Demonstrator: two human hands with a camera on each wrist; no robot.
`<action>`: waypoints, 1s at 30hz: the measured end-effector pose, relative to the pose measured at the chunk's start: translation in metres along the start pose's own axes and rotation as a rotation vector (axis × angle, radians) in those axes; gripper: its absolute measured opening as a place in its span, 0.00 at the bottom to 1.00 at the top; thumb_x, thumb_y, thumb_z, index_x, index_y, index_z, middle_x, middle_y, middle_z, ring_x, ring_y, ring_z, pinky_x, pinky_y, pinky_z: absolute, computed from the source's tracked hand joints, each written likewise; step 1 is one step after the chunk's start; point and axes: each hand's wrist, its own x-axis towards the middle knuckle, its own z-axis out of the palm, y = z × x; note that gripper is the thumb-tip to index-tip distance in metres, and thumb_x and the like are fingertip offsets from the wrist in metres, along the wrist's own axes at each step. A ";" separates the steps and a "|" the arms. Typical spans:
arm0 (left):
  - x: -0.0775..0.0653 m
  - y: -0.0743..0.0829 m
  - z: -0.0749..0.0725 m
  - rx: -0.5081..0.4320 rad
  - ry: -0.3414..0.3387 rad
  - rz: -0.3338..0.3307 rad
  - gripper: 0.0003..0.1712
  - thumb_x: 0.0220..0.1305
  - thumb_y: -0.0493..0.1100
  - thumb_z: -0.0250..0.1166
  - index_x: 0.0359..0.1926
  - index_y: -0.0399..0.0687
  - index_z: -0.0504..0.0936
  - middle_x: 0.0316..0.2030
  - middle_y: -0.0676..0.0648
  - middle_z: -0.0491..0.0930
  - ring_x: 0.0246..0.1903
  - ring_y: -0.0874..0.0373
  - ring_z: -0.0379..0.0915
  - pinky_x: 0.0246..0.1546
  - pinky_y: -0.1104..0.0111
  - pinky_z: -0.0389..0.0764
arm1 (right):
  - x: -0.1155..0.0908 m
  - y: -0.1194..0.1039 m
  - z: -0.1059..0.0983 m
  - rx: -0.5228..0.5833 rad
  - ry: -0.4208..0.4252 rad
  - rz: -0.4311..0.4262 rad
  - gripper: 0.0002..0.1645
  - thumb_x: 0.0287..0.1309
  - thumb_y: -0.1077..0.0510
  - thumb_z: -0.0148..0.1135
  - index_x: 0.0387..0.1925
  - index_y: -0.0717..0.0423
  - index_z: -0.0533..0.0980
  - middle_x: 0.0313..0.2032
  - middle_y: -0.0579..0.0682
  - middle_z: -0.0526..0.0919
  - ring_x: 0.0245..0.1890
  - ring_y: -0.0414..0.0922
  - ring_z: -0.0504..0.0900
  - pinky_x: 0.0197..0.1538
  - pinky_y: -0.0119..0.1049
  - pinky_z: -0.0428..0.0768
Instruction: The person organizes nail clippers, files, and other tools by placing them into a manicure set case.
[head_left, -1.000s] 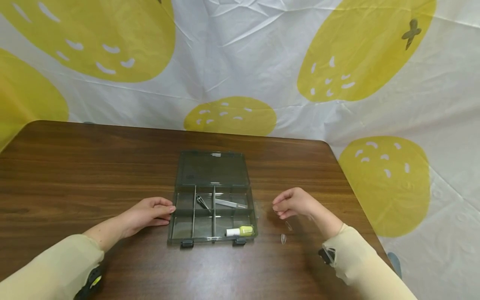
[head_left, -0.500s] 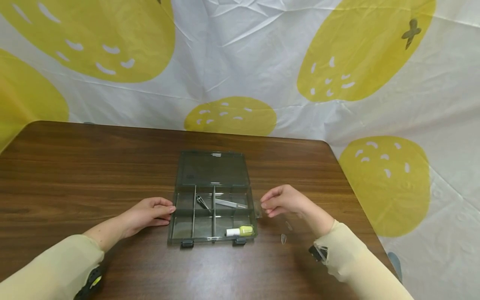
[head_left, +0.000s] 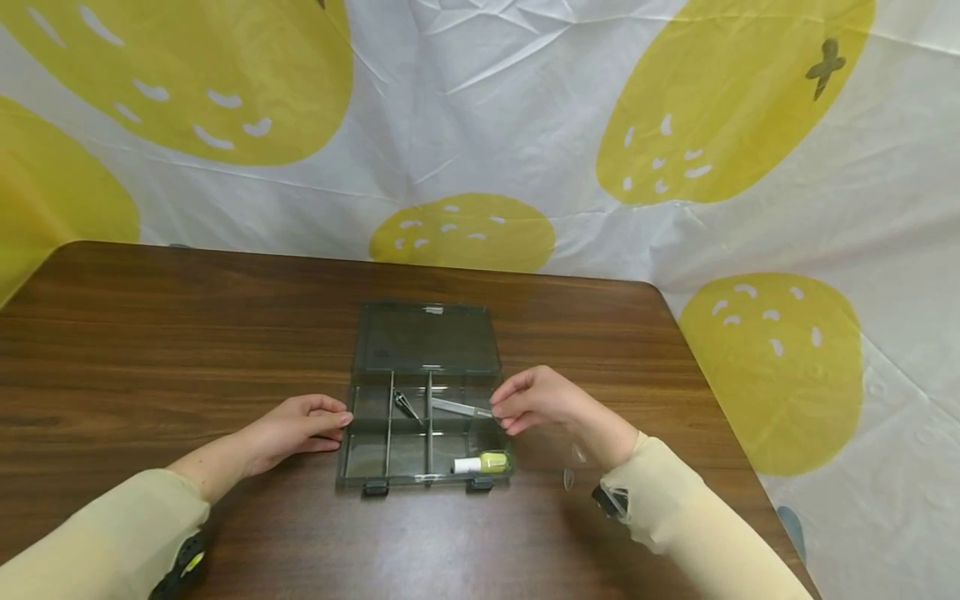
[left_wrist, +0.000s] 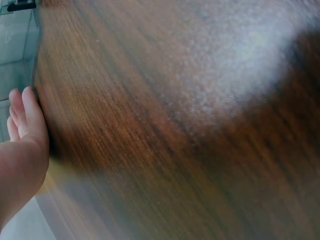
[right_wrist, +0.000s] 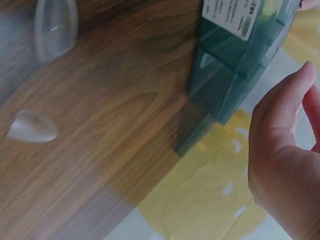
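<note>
A dark, see-through compartment box (head_left: 408, 454) lies on the table with its lid (head_left: 425, 337) folded back. My left hand (head_left: 296, 429) rests against its left wall, fingertips touching the edge. Above the right back compartment is my right hand (head_left: 540, 400), its thumb and fingertips pinched together on a small clear piece that barely shows, apparently a false nail. In the box lie a nail clipper (head_left: 406, 405), a silver nail file (head_left: 457, 407) and a yellow-green nail polish bottle (head_left: 483, 462). Two clear false nails (right_wrist: 56, 30) lie on the table beneath my right wrist.
The brown wooden table (head_left: 187, 333) extends to both sides of the box. Behind it hangs a white cloth (head_left: 480, 108) with yellow fruit prints. A printed label (right_wrist: 231, 15) shows on the box in the right wrist view.
My right hand has moved left from beside the box to over its right back compartment, with its fingertips still pinched. My left hand and the box have stayed in place.
</note>
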 end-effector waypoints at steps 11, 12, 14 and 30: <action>0.001 -0.001 -0.001 -0.001 0.004 0.004 0.26 0.67 0.42 0.55 0.56 0.24 0.61 0.40 0.48 0.76 0.38 0.62 0.74 0.46 0.69 0.81 | 0.013 -0.014 0.024 -0.052 -0.043 -0.005 0.16 0.54 0.70 0.59 0.43 0.79 0.73 0.19 0.46 0.80 0.20 0.36 0.79 0.30 0.30 0.84; 0.001 -0.001 -0.001 -0.002 0.004 0.004 0.26 0.67 0.42 0.55 0.56 0.24 0.62 0.40 0.48 0.76 0.38 0.62 0.74 0.46 0.69 0.81 | 0.014 -0.014 0.026 -0.055 -0.044 -0.003 0.16 0.54 0.70 0.59 0.43 0.79 0.73 0.19 0.46 0.80 0.20 0.37 0.79 0.30 0.31 0.84; 0.001 -0.001 0.000 -0.005 0.004 0.004 0.26 0.67 0.42 0.55 0.56 0.24 0.62 0.40 0.48 0.76 0.38 0.62 0.75 0.46 0.69 0.81 | 0.016 -0.015 0.031 -0.064 -0.048 -0.004 0.16 0.54 0.70 0.59 0.43 0.79 0.74 0.19 0.46 0.80 0.20 0.37 0.79 0.30 0.31 0.84; 0.001 -0.001 0.000 -0.005 0.004 0.003 0.27 0.67 0.42 0.55 0.57 0.24 0.61 0.41 0.47 0.76 0.38 0.62 0.74 0.46 0.69 0.81 | 0.031 -0.027 0.066 -0.061 -0.081 -0.015 0.12 0.52 0.71 0.61 0.39 0.76 0.76 0.17 0.47 0.79 0.17 0.37 0.78 0.26 0.30 0.83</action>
